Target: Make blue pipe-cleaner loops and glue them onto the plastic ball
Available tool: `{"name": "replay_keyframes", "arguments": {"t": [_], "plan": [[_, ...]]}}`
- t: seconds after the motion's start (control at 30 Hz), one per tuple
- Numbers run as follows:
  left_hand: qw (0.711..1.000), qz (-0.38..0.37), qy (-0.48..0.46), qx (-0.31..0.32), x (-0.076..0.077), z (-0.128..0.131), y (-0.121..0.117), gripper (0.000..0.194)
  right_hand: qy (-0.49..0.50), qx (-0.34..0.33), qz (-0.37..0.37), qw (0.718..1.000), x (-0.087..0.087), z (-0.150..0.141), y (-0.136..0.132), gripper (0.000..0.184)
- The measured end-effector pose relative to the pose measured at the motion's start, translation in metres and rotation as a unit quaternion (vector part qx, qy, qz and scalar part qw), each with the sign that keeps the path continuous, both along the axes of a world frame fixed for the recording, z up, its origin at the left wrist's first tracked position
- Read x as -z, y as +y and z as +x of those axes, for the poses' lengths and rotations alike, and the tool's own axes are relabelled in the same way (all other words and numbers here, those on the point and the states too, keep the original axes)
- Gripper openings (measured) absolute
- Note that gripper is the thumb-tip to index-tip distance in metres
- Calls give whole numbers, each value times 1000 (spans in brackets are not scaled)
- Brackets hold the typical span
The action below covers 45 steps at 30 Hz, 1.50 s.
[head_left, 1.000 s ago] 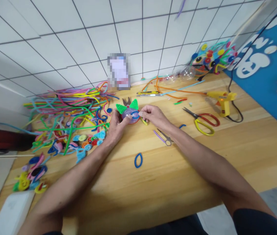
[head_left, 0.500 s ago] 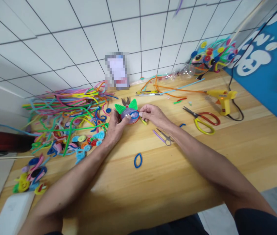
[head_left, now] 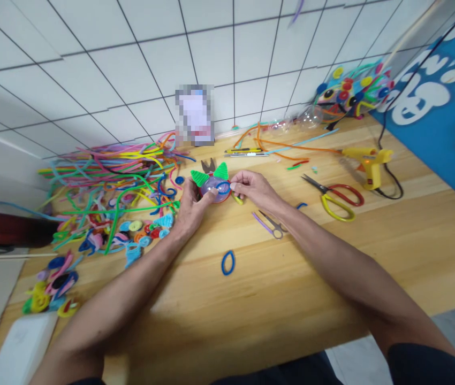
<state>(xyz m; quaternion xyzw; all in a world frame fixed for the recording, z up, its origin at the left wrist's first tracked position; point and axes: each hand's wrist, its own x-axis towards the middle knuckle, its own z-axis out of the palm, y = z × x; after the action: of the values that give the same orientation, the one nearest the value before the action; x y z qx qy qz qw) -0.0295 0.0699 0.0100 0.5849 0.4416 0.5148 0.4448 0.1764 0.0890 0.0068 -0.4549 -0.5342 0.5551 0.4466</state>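
My left hand is closed on the left side of a small clear ball with two green fuzzy triangles on top and a red rim below. My right hand pinches a blue pipe-cleaner loop against the ball's right side. Both hands rest on the wooden table near its far middle. A yellow pipe-cleaner piece lies under my right fingers.
A heap of coloured pipe cleaners and small coils fills the left. A blue loop, small scissors, red-yellow scissors, a yellow glue gun with cord and a decorated ball lie to the right.
The hands and the ball hold almost the same place; only the view has shifted slightly.
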Motion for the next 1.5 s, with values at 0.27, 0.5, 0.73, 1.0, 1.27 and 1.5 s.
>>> {"name": "replay_keyframes", "arguments": {"t": [0.27,0.5,0.73,1.0,1.27,1.5], "plan": [[1000,8,0,-7,0,1,0,47,0,-7,0,1000,-1,1,-1,19],[1000,11,-2,-19,1,2,0,47,0,-3,4,1000,-3,1,-3,18],[1000,13,-11,1,3,1,0,48,-4,-3,2,1000,-5,0,-4,21],[1000,5,-25,7,4,0,-2,49,-7,-9,20,1000,-3,0,-4,25],[999,5,-33,8,4,0,-2,51,-9,-10,25,1000,0,0,-4,28],[999,9,-32,26,10,-4,-2,44,-15,-4,19,1000,0,0,-4,30]]}}
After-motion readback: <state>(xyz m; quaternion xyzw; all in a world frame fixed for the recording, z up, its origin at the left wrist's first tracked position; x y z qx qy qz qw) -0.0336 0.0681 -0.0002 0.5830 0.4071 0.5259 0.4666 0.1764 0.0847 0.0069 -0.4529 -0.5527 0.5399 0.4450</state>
